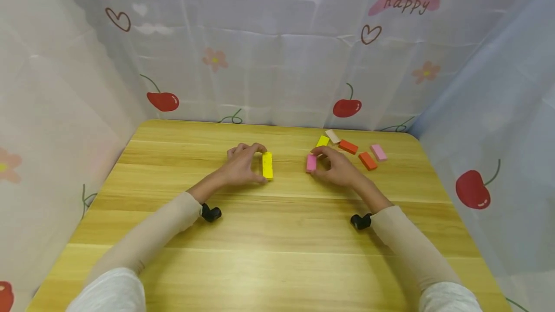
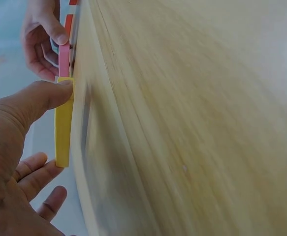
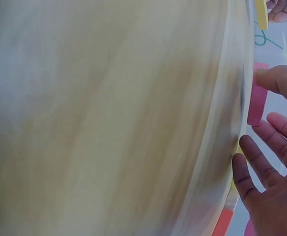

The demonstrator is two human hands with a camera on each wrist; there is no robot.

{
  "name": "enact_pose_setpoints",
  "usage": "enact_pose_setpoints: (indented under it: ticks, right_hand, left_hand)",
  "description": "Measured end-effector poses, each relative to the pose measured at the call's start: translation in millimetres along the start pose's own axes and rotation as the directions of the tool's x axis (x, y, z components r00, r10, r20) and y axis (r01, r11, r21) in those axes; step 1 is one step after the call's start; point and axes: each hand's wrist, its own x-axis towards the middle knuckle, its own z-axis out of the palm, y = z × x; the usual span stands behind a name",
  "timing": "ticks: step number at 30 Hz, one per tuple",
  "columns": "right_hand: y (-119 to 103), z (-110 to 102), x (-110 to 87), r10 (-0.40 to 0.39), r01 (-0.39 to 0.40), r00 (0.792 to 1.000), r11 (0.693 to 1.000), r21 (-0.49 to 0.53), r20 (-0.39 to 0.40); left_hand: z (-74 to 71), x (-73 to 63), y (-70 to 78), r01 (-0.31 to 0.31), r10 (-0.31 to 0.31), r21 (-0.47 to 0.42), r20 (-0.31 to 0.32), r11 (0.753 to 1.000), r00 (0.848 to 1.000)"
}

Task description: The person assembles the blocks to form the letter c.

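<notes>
My left hand [image 1: 241, 165] pinches a long yellow block [image 1: 267, 165] end to end, thumb on the near end and a fingertip on the far end. In the left wrist view the yellow block [image 2: 64, 125] stands out from the tabletop, with a shadow beyond it. To the right, my right hand [image 1: 337, 167] pinches a pink block [image 1: 311, 163] in the same way, thumb at its near end. The right wrist view shows that pink block [image 3: 258, 96] between thumb and fingertip, the other fingers spread loosely. A short gap of table separates the two held blocks.
Behind and right of my right hand lie loose blocks: a yellow one [image 1: 322, 141], a pale one [image 1: 333, 136], two orange-red ones [image 1: 348, 147] and a pink one [image 1: 378, 152]. The wooden table [image 1: 277, 244] backs onto a printed curtain [image 1: 277, 71].
</notes>
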Motion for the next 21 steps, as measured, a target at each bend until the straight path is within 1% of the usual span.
enact_pose_setpoints:
  ticks: [5,12,17,21]
  right_hand:
    - [-4.9,5.7,2.8,-0.006,0.006,1.000,1.000,0.011,0.009]
    - [-13.9,14.6,7.1,-0.049,0.048,0.998,0.999,0.019,0.028]
    - [-19.1,18.2,8.3,-0.055,0.055,0.998,0.998,0.003,0.030]
    - [-23.6,21.5,9.9,-0.054,0.054,0.998,0.999,0.006,0.024]
  left_hand:
    - [-6.2,-11.8,-5.3,0.014,-0.014,0.005,-0.006,1.000,1.000]
    - [-13.3,-32.4,-15.5,0.035,-0.034,0.021,-0.019,0.999,0.999]
    - [-16.9,-43.8,-21.6,0.032,-0.032,0.019,-0.030,0.999,0.999]
    - [-20.9,-51.1,-24.0,0.022,-0.022,-0.003,-0.023,1.000,0.999]
